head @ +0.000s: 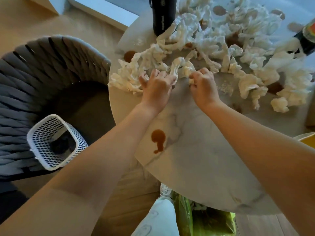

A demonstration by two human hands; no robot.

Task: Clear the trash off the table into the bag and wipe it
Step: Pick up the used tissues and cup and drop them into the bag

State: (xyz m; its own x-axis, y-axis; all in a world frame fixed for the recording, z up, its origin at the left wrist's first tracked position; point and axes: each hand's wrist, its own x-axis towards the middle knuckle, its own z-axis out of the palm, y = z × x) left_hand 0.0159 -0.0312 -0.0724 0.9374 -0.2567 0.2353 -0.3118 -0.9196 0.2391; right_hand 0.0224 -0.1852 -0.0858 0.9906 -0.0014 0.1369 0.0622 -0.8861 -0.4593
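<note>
Step in hand: gathering crumpled tissues (196, 43) off the round marble desk (196, 150), judging by both hands in the pile.
Left hand (157, 86): fingers curled into the near tissues, grip grasping a wad.
Right hand (202, 86): grip pinching a twisted tissue just beside the left.
Trash: tissues spread over the far half of the desk, brown stains among them.
Bag: a green bag (204, 218) sits on the floor below the near desk edge.
Spill: a brown puddle (158, 139) lies near the left forearm.
Doing it well: bunch a big handful with both hands, lift it clear of the puddle, drop it straight down.
Watch: black bottle (162, 14) and sauce bottle (306, 38) stand touching the pile; dragging could tip them.
Nearby: a white basket (56, 142) rests on the woven chair (51, 65).
</note>
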